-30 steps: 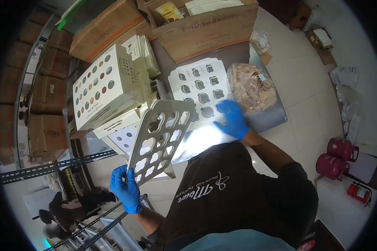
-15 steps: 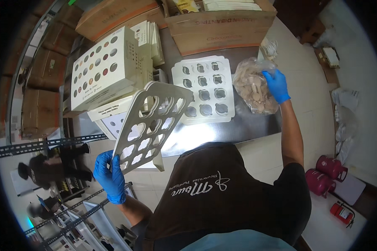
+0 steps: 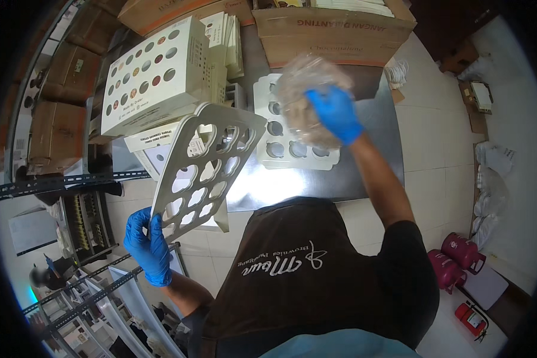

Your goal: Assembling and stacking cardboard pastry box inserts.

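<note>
My left hand [image 3: 149, 247], in a blue glove, pinches the lower left edge of a white cardboard insert [image 3: 184, 153] with rows of scalloped holes. That insert is tilted up off the table, in front of the stacked boxes. My right hand [image 3: 337, 113], also gloved in blue, grips a clear plastic bag [image 3: 298, 101] of light brown pieces, blurred by motion. The bag is over a second white insert [image 3: 298, 163] on the table and hides much of its upper right part.
White boxes with round printed spots [image 3: 152, 65] are stacked at the left of the steel table [image 3: 373, 149]. An open brown carton [image 3: 334, 42] stands at the back. Shelves with cartons [image 3: 59, 134] line the left. Pink gas cylinders [image 3: 453, 259] and a red fire extinguisher [image 3: 471, 319] stand at the right.
My right hand has lifted the plastic bag from the table's right side and moved it left over the insert lying there. My left hand still holds its insert, slightly shifted.
</note>
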Demonstrator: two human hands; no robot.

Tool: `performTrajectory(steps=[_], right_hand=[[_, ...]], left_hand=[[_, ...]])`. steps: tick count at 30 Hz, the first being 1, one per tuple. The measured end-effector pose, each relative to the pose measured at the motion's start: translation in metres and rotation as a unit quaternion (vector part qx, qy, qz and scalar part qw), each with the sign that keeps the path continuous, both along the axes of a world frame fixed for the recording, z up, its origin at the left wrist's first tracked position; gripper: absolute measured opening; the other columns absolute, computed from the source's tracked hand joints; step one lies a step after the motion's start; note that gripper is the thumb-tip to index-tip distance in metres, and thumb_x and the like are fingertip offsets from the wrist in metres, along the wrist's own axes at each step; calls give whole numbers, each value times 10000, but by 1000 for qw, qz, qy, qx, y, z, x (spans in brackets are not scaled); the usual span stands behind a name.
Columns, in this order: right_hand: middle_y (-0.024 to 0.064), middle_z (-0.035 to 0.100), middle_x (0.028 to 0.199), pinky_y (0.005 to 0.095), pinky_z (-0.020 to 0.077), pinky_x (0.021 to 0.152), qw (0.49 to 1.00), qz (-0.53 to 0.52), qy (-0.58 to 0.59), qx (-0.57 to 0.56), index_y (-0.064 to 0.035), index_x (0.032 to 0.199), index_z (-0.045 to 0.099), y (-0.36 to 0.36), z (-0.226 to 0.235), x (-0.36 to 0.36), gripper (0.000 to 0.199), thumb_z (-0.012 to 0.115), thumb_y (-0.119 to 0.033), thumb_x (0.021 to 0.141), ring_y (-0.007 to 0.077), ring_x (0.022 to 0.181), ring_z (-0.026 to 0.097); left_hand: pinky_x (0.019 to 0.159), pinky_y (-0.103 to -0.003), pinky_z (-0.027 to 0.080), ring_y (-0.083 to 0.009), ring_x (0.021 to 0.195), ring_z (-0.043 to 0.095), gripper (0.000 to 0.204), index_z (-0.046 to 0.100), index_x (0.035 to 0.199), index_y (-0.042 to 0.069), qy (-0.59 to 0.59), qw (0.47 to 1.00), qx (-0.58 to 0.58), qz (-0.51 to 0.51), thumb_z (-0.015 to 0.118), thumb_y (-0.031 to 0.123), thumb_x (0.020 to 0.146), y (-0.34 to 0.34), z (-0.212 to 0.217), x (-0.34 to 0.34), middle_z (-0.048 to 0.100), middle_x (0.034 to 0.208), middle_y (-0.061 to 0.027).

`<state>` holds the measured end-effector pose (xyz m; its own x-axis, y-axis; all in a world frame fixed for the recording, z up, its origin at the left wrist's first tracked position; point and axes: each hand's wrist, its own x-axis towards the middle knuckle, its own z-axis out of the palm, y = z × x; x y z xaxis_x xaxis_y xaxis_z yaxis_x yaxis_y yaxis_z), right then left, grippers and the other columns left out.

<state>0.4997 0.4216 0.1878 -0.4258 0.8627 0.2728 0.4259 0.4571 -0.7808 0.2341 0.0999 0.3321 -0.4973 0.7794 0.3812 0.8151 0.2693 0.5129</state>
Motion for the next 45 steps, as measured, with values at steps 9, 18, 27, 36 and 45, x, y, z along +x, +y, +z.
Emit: performTrajectory(steps=[9, 18, 27, 36, 45], right_hand=[[137, 602, 942, 450, 438, 806, 979, -36, -118, 162, -75, 922, 627, -29, -58, -57, 292, 620, -339, 796, 327, 887, 579], [125, 568, 1062, 443, 349, 930, 933, 142, -221, 245, -64, 968, 621, -143, -161, -118, 300, 569, -317, 816, 311, 1176, 440], [83, 573, 1071, 418, 334, 977, 844, 294, -309, 326, -97, 945, 609, -111, -203, -31, 184, 496, -155, 812, 268, 1233, 411], [76, 566, 1039, 438, 336, 1009, 817, 325, -365, 305, -108, 955, 590, -68, -188, 147, 178, 503, -129, 801, 266, 1222, 436], [58, 612, 991, 423, 456, 796, 852, 0, -489, 185, -108, 1002, 609, -47, -170, 209, 203, 526, -149, 822, 289, 992, 549]], left_hand=[[634, -245, 424, -113, 648, 500, 88, 635, 881, -6, -17, 999, 9, 41, 639, -31, 796, -24, -1, 1, 585, 743, -50], [648, -255, 439, -125, 669, 532, 71, 634, 878, 0, 13, 998, -23, 51, 634, -10, 807, -27, 3, 6, 602, 757, -59], [635, -266, 441, -139, 654, 535, 67, 630, 864, 6, -21, 998, -29, 51, 635, -15, 800, -37, -3, 7, 600, 749, -63], [622, -281, 449, -178, 665, 569, 98, 633, 851, 6, -16, 998, -59, -14, 652, -35, 764, -6, 0, 22, 611, 768, -93], [632, -290, 451, -215, 683, 586, 133, 629, 869, -1, -3, 994, -88, -65, 666, -39, 747, 27, 1, 42, 612, 793, -117]])
